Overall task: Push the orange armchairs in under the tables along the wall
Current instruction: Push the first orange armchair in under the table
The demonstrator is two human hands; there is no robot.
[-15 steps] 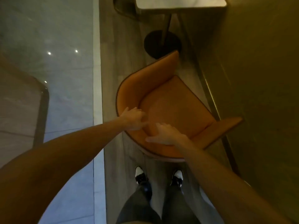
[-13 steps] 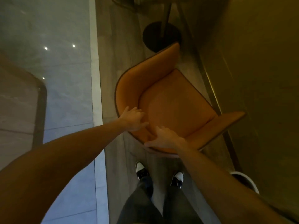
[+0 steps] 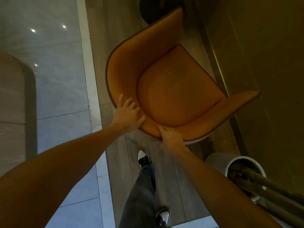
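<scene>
- Nearest, the person's legs in dark trousers stood on the wood-plank floor (image 3: 118, 162), with one black-and-white shoe (image 3: 143, 156) stepped forward and the other (image 3: 162, 215) back by the lower edge.
- Beside the right forearm, a white round planter (image 3: 230, 163) held brown stems that leaned out toward the lower right corner.
- The right hand (image 3: 171, 139) gripped the curved rim of the orange armchair (image 3: 172, 89) at the middle of its backrest, fingers closed over the edge and thumb on the inner side.
- The left hand (image 3: 127, 115) clasped the same rim just to the left, where the back curves into the armrest; its fingers curled inside the shell and the thumb pointed up along the outer edge.
- The armchair sat on the plank strip, turned at an angle, its open front facing up and right, one arm tip close to the yellowish wall (image 3: 263, 63).
- To the left, pale glossy tiles (image 3: 54, 79) ran alongside the planks, with small light reflections.
- Farthest, at the upper edge just beyond the chair's other arm tip, lay a dark round shape (image 3: 148, 9), probably a table's pedestal base, though dimness and cropping left that unsure.
</scene>
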